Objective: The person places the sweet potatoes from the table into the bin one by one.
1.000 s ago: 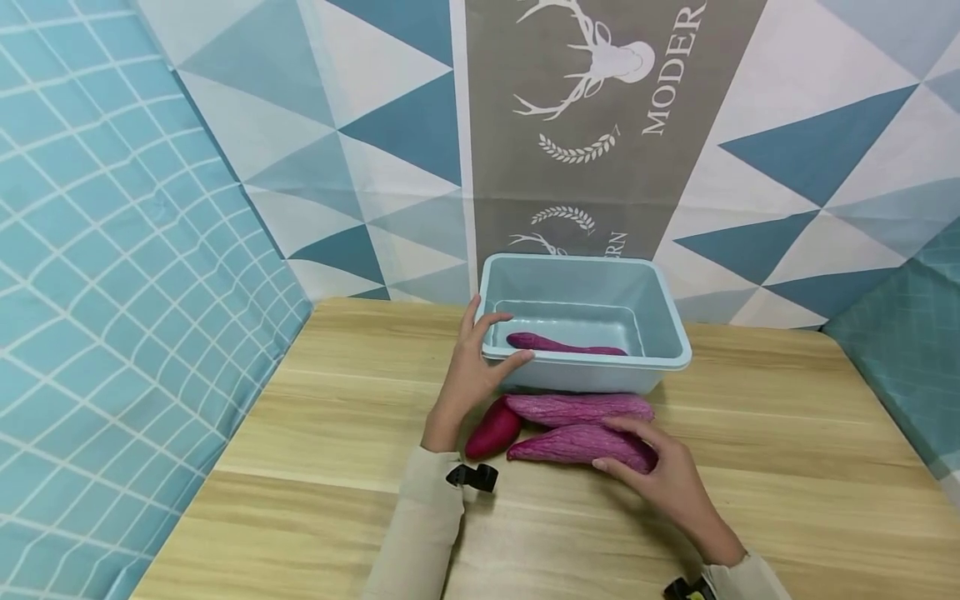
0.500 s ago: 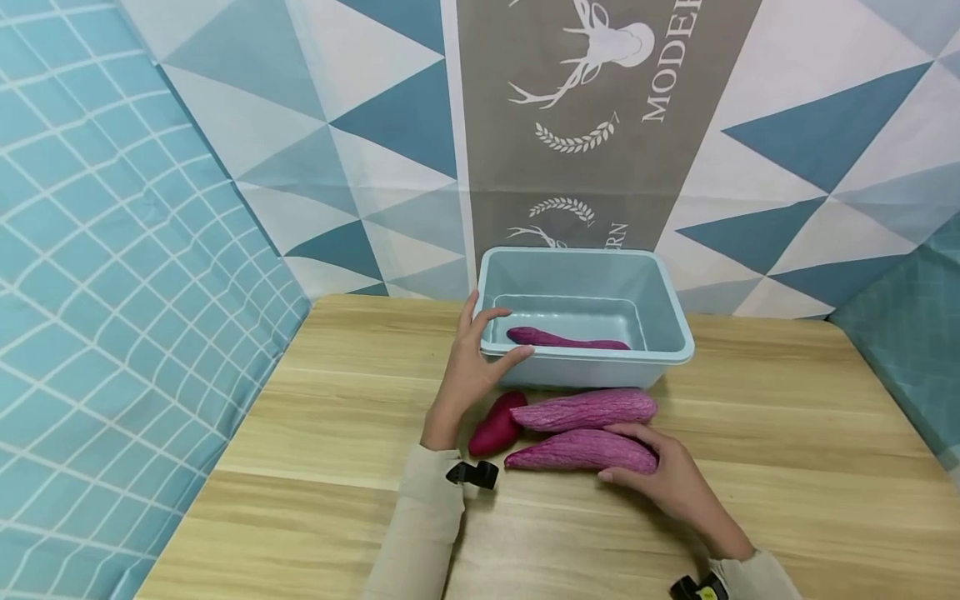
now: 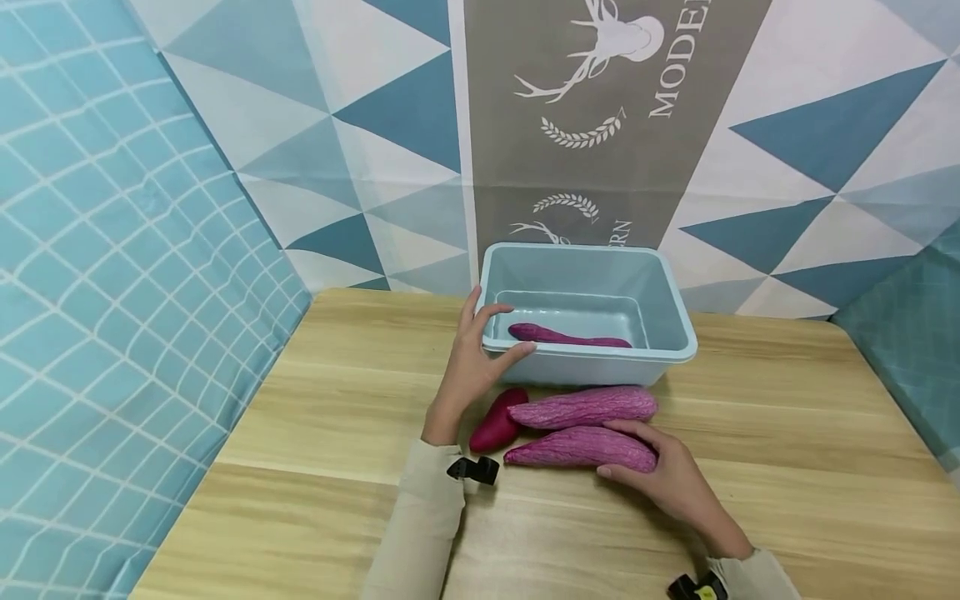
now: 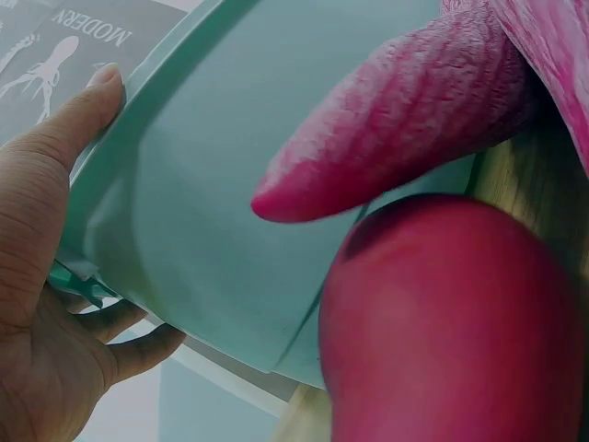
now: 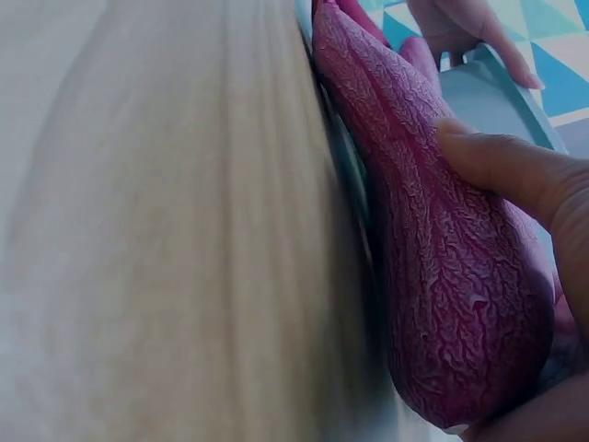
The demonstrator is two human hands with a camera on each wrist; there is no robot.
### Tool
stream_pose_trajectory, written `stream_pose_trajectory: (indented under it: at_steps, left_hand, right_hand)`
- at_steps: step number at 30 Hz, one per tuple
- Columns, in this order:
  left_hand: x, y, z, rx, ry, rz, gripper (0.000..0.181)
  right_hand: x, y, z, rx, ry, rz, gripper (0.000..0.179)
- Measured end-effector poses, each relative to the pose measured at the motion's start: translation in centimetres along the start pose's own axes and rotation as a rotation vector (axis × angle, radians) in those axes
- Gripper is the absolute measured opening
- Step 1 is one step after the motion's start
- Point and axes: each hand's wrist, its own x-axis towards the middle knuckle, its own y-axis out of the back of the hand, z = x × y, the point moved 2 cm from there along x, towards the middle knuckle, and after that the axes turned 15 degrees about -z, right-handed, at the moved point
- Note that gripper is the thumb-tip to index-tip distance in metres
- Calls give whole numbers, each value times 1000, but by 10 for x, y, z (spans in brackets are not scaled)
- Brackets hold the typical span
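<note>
My left hand grips the front left corner of a light blue plastic basin, thumb on the front rim and fingers at the left side. My right hand holds the thick right end of the nearer wrinkled purple sweet potato, which lies on the table. The right wrist view shows my thumb along this sweet potato. Just behind it lies a second wrinkled purple sweet potato, in front of the basin. A smooth dark red sweet potato sits to their left, below my left hand.
Inside the basin, a slender purple piece lies along the front wall, partly hidden by the rim. The basin stands at the back of the wooden table, against a patterned wall cloth. Blue checked cloth hangs on the left.
My right hand has settled onto the nearer sweet potato, and a gap has opened between it and the one behind. The left hand keeps its place on the basin. The head view shifts slightly.
</note>
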Motion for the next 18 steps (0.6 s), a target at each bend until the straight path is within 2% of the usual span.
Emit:
stream_pose_trajectory:
  at_steps: [3, 10, 18]
  left_hand:
    - [4, -3, 1, 3, -7, -5, 56]
    - [1, -1, 1, 2, 5, -6, 56]
    - [2, -1, 2, 0, 12, -9, 56]
  right_hand:
    - [-3, 4, -3, -1, 4, 29, 56]
    - [-3, 9, -15, 17, 44, 77, 53]
    - [-5, 19, -29, 27, 77, 98, 53]
